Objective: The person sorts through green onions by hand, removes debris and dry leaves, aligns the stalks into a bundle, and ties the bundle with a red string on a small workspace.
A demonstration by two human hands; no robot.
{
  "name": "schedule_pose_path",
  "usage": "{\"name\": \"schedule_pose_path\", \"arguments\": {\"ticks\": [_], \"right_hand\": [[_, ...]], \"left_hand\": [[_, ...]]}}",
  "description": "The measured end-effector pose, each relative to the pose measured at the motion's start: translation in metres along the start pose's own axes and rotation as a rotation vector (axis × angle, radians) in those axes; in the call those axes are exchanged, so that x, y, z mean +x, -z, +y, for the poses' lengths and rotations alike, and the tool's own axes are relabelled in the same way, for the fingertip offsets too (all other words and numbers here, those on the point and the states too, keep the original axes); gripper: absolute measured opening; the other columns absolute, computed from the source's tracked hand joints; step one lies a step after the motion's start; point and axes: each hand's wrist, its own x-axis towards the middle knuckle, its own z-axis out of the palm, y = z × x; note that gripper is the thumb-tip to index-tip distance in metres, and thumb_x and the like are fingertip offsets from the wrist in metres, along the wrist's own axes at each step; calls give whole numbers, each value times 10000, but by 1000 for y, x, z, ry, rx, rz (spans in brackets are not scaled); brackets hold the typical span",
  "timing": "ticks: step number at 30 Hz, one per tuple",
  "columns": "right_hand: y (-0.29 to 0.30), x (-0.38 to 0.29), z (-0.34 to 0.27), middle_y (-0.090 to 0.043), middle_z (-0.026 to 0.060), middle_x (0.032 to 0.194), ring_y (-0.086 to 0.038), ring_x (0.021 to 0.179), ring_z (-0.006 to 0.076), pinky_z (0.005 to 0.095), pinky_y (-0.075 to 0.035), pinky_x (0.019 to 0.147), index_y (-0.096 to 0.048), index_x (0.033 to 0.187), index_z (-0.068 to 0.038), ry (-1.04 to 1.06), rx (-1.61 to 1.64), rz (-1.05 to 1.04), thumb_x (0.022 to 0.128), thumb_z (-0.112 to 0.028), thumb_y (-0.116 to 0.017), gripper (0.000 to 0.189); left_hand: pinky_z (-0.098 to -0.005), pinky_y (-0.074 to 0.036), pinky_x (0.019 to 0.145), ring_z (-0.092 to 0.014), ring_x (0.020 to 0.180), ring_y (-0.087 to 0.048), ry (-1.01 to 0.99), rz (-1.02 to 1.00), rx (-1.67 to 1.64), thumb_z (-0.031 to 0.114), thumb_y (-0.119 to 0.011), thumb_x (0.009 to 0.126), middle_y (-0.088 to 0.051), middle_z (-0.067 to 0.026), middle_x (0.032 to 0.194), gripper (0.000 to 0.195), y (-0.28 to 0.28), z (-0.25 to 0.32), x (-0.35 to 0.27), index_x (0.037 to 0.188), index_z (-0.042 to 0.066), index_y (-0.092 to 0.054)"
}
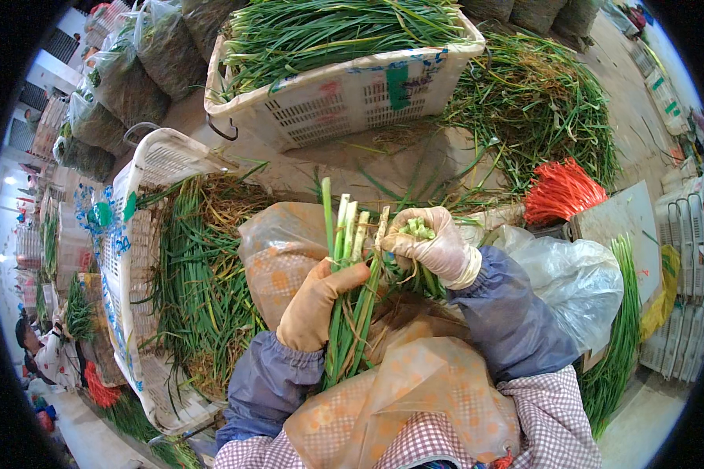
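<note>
My left hand [314,308], in a tan rubber glove, grips several leafy stalks of an onion-like green [349,328]. Their pale stem ends point away from me and their leaves hang toward my lap. In a paler, thin glove, my right hand [437,246] is closed around a small bunch of green stalks [418,227], cut ends showing at the top of the fist. Its fingertips also touch a brownish stem [382,225] beside the left hand's bunch. Both hands are above a translucent plastic apron [399,393] over my lap.
At my left, a white plastic crate [126,281] lies tipped, holding untrimmed greens [205,281]. Ahead stands another crate [340,108] full of greens. Leaf waste [540,105], red plastic ties [563,190], a board [619,225] and a clear plastic bag [581,281] are toward the right.
</note>
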Motion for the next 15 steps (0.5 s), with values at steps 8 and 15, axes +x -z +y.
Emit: {"name": "schedule_pose_path", "arguments": {"ticks": [8,15], "right_hand": [[-6,-11,-16,-569,-18,617,-506,516,48,204,-390,451,-638,834,-11,25,-305,49,822,-167,-713,174],[-17,-11,-12,-629,4,726,-551,619,50,215,-456,548,-652,902,1,-105,-71,-22,796,-125,-730,183]], "left_hand": [[-271,-535,530,-129,648,-618,-14,123,-204,-51,-585,828,-620,-50,851,188,-14,-4,-1,995,33,-565],[-289,-531,661,-147,736,-623,-99,219,-49,-53,-629,796,-621,-46,891,280,-14,-10,4,1055,14,-549]]}}
